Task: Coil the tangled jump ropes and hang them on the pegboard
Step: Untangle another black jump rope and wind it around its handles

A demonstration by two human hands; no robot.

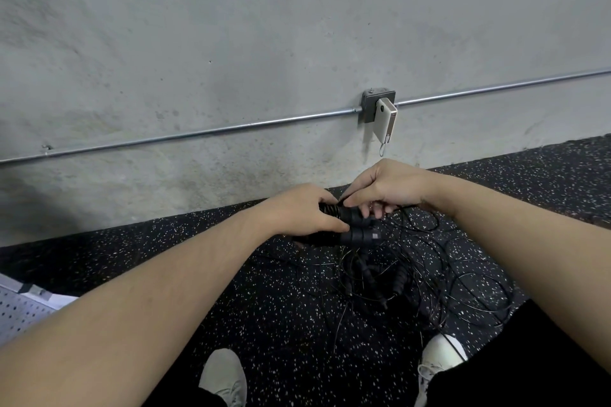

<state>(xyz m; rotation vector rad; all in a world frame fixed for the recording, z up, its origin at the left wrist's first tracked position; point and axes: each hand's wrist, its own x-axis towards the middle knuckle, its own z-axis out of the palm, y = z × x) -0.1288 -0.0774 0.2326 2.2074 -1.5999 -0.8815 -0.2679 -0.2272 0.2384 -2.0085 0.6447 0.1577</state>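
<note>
No text or label is readable

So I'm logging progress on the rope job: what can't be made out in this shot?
- Head view: the left hand covers most of the black handles, so their count is unclear.
- What the right hand pinches is hidden under its fingers.
- The thin cords blend into the speckled floor; separate ropes cannot be counted.
- The pegboard is cut off by the left edge and the forearm; no pegs show.
</note>
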